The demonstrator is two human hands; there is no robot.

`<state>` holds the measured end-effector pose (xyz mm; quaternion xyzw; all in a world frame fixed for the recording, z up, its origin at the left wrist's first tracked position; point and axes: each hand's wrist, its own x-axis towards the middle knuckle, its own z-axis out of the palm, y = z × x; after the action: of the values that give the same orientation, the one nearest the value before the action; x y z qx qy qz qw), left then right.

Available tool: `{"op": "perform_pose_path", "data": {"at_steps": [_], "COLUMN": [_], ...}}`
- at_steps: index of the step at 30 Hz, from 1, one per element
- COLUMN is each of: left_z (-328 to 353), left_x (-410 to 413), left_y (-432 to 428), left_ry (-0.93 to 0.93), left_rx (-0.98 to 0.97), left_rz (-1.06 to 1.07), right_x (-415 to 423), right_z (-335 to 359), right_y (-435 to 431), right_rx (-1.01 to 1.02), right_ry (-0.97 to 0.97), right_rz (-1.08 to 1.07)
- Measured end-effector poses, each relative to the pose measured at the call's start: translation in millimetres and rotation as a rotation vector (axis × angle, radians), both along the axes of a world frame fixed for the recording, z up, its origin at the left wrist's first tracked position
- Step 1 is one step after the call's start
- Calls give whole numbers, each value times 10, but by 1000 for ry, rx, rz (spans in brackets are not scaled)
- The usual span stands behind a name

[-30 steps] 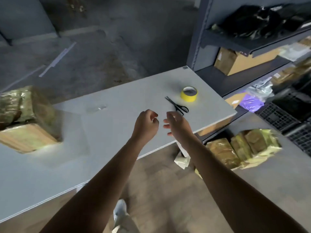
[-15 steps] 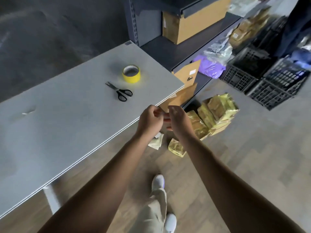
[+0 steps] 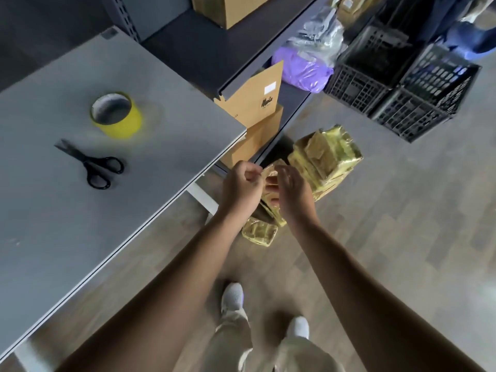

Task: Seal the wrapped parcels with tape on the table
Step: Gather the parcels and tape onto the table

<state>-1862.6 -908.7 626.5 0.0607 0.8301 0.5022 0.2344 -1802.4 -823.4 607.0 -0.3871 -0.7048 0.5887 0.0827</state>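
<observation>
Left grip: the left grip (image 3: 243,187) is out past the worktop's near edge, above the floor. Its fingers are curled in toward the palm with the thumb laid against them. Whether it pinches anything I cannot tell.
Right grip: the right grip (image 3: 294,194) is just beside the left, its fingers bent toward it and the tips nearly meeting. The gap between them is blurred, so whether it is apart, together or clamped I cannot tell.
Parcels: the gold-wrapped parcels (image 3: 326,154) are heaped on the floor (image 3: 389,224), beyond both grips and to their right.
Nearest parcel: one parcel (image 3: 271,171) shows in the gap between the two grips; contact with either cannot be judged.
Small parcel (image 3: 259,232): it lies on the floor, seen between the two wrists.
Tape roll (image 3: 118,116): yellow, it stands on its flat side on the worktop (image 3: 53,237), well apart from both grips and to their left.
Scissors (image 3: 91,165): black, blades together, they lie flat on the worktop near the roll, on its near side.
Shelf (image 3: 204,47): dark metal, beyond the worktop, with cardboard boxes (image 3: 255,103) and a purple bag (image 3: 303,68) against it.
Crates (image 3: 402,84): black plastic, on the floor at the far right.
Shoes (image 3: 232,296): white, on the floor below the forearms.
</observation>
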Motion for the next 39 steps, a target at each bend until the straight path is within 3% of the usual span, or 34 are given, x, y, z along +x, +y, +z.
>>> {"op": "perform_pose_path", "data": {"at_steps": [11,18,23,27,30,33,36,39], "left_z": [-1353,-2231,-2840,-3166,-3326,-3355,-3225,-3005], "left_x": [-55,-75,-223,-349,-355,-283,-177,-34], "left_y": [1472,2654,3237,3554,3688,3680,3515,3242], "left_ry": [-94,-194,-259,-293,-318,-341,-368,-392], "left_rx": [-30,1,87,131,97,109,81,33], "left_rz": [49,77,55,91,45,76,130,205], "right_x": [-5,-2,-45,-70,-136,-105,35,162], "right_z": [-1486,-2249,-2780,-3043,-3205,-3235,-3079,-2852], "right_y": [1674,2760,3296,3592,3749,3710,3583,3389], "right_rx": [210,309,638,846,682,484,416,405], "right_ry": [-29,-20,81,-158,-264,-126,-136,-206], "right_rz": [87,26,-145,-73,28,-3,-64,6]}}
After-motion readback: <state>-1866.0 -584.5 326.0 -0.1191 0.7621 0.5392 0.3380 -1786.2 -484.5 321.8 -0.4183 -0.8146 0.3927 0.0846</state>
